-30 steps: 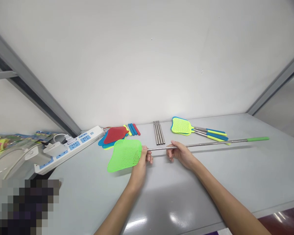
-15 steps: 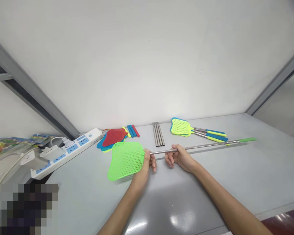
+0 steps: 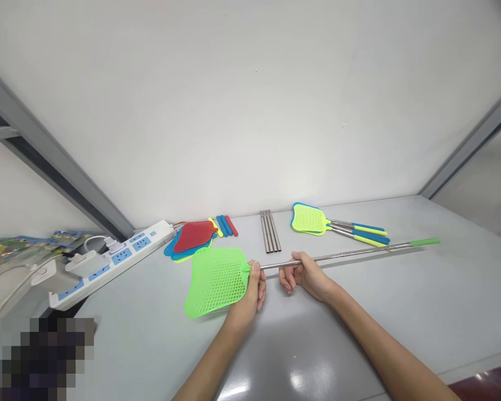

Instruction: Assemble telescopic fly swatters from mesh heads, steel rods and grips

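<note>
Both hands hold one green fly swatter (image 3: 217,281), its metal rod drawn out long and its green grip pointing right. My left hand (image 3: 253,289) is closed at the neck, where the mesh head meets the rod. Farther along the rod, my right hand (image 3: 304,274) pinches it between thumb and fingers. Behind the swatter stand several metal rods (image 3: 270,231) side by side. To the right of them lies a pile of fly swatters (image 3: 309,218) with yellow and blue heads and grips. Loose red, blue and yellow swatter heads (image 3: 194,236) are stacked at the left.
Short blue, red and yellow grips (image 3: 225,226) lie beside the loose heads. A white power strip (image 3: 121,259) with plugged-in adapters runs along the left side. Plastic-wrapped items (image 3: 20,253) sit at the far left. A white wall rises behind the grey table (image 3: 451,301).
The green swatter and both hands sit slightly lower in view, and the camera has shifted a little. Both hands keep their hold on it.
</note>
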A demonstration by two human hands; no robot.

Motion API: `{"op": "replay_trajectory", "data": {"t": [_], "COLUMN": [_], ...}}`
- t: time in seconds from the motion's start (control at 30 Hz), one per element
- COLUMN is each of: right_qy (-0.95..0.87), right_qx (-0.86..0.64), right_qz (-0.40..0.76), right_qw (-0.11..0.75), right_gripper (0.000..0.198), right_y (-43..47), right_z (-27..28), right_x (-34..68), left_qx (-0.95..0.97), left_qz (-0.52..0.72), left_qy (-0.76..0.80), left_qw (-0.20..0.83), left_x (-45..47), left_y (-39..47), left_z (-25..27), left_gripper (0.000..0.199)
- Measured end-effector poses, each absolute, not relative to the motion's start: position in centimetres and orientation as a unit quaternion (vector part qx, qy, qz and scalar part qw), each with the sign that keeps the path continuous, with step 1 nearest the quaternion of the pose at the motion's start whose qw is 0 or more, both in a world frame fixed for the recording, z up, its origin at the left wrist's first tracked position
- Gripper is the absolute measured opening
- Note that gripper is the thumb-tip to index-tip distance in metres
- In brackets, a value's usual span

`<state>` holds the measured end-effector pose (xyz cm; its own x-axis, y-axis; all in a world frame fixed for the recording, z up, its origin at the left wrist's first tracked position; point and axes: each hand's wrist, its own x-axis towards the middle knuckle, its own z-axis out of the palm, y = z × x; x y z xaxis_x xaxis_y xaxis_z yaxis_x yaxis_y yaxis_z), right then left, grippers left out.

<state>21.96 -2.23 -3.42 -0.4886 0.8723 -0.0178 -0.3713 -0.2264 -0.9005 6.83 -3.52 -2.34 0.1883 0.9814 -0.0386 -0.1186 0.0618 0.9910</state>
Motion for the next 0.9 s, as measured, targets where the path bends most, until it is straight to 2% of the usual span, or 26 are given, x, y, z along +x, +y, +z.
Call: {"op": "replay_trajectory", "data": {"t": [0.43, 0.9], "right_qy": [-0.455, -0.456], "right_qx": [-0.288, -0.283], "right_qz": [0.739, 0.747], "right_qw": [0.406, 0.393], "right_gripper": [0.056, 0.059], "right_y": [-2.60, -2.53], "right_z": [-3.01, -3.63], "right_x": [21.23, 20.90], "left_qx": [0.489, 0.443], "left_qz": [0.468, 0.466], "left_qy": [0.453, 0.442], "left_qw": [0.580, 0.626], "left_x": [6.99, 7.47], "left_y": [-3.75, -4.20], "left_z": [-2.23, -1.45], "left_gripper": [0.037, 0.041]}}
